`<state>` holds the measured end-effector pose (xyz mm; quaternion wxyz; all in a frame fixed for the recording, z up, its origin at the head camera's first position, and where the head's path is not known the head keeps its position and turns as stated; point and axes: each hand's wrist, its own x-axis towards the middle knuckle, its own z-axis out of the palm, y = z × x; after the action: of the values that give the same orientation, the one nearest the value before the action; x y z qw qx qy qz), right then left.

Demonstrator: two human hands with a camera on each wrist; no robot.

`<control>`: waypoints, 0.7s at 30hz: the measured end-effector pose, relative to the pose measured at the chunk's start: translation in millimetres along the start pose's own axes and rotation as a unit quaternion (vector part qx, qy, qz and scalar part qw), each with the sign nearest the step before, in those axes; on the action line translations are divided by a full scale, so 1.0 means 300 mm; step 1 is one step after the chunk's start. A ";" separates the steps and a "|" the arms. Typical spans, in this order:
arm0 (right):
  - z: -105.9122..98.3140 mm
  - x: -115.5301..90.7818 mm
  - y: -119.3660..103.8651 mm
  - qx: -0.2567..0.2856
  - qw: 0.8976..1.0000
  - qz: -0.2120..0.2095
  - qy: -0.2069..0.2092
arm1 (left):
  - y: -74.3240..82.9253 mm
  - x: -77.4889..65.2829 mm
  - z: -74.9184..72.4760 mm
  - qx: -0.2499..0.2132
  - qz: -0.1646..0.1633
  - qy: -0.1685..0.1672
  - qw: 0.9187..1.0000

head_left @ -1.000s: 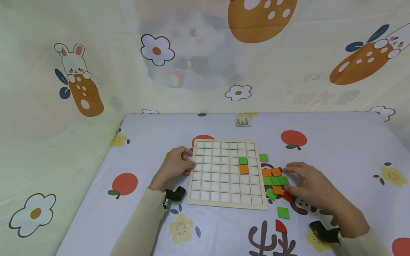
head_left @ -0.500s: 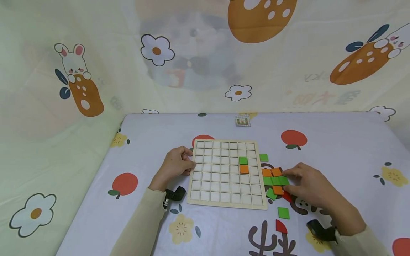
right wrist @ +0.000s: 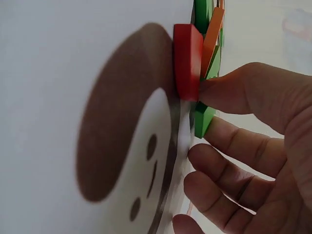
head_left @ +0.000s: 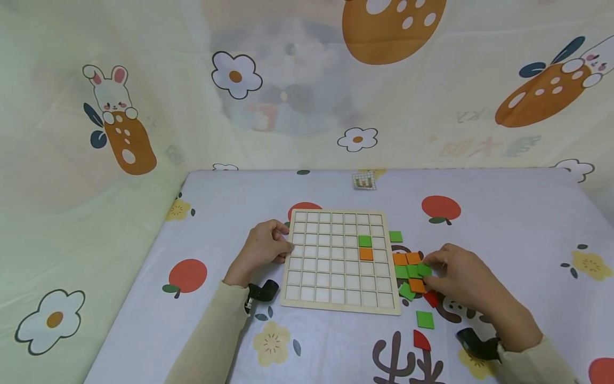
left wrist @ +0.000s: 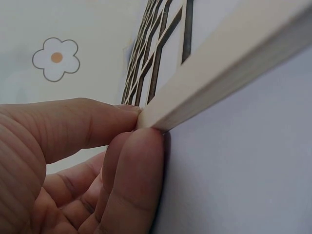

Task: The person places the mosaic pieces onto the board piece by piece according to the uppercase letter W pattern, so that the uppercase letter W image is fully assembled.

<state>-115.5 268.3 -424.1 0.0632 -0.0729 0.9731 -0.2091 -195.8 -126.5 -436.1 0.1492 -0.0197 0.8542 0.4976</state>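
My left hand (head_left: 264, 245) pinches the left edge of a wooden grid board (head_left: 340, 309), its thumb and fingertips at the pale rim (left wrist: 209, 73) in the left wrist view. One green tile (head_left: 365, 241) and one orange tile (head_left: 366, 254) sit in neighbouring cells of the board. Right of it, my right hand (head_left: 465, 274) pinches a green square tile (right wrist: 204, 119) between thumb and index finger. Around that hand lie other loose tiles, among them an orange tile (head_left: 417, 286), a green tile (head_left: 406, 290) and a red piece (right wrist: 187, 63).
A small card with a grid pattern (head_left: 364, 181) lies behind the board. Separate from the pile are a green tile (head_left: 395, 236), another green tile (head_left: 425, 319) and a red quarter-round piece (head_left: 421, 340). A printed cloth (head_left: 144, 330) covers the table, with printed curtains behind.
My right hand has closed in leftward on the green tile at the pile's right end, which has shifted slightly left. My left hand and the board have stayed in place.
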 end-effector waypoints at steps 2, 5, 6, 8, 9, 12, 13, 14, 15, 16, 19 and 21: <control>-0.002 -0.001 -0.007 0.003 1.000 0.005 0.002 | -0.001 0.001 0.001 0.001 0.000 0.000 1.000; -0.003 0.000 -0.018 0.010 1.000 0.008 0.010 | -0.002 0.001 0.001 0.002 0.001 0.000 1.000; -0.003 0.000 -0.021 0.011 1.000 0.007 0.014 | -0.003 0.002 0.001 0.001 0.001 0.000 1.000; -0.004 0.001 -0.028 0.012 1.000 0.001 0.020 | -0.003 0.002 0.001 0.001 0.002 0.000 1.000; -0.005 0.002 -0.031 0.012 1.000 0.001 0.022 | -0.004 0.003 0.001 0.001 0.002 0.001 1.000; -0.008 0.005 -0.046 0.015 1.000 0.006 0.023 | -0.004 0.004 0.002 0.002 0.001 0.001 1.000; -0.009 0.007 -0.052 0.017 1.000 0.009 0.022 | -0.004 0.004 0.002 0.002 0.001 0.001 1.000; -0.009 0.009 -0.059 0.020 1.000 0.012 0.020 | -0.004 0.004 0.002 0.002 0.001 0.001 1.000; -0.010 0.011 -0.065 0.025 0.999 0.014 0.018 | -0.003 0.003 0.002 0.002 0.002 0.000 1.000; -0.009 0.013 -0.070 0.031 0.999 0.014 0.016 | -0.003 0.003 0.001 0.001 0.002 0.000 1.000; -0.004 0.019 -0.084 0.044 0.999 0.005 0.013 | -0.003 0.002 -0.001 0.001 0.006 -0.002 1.000; -0.001 0.023 -0.095 0.051 0.999 -0.006 0.013 | -0.004 0.001 -0.002 0.000 0.008 -0.003 1.000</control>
<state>-119.1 241.5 -412.6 0.0529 -0.0722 0.9614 -0.2600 -196.1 -127.5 -436.9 0.1476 -0.0112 0.8539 0.4990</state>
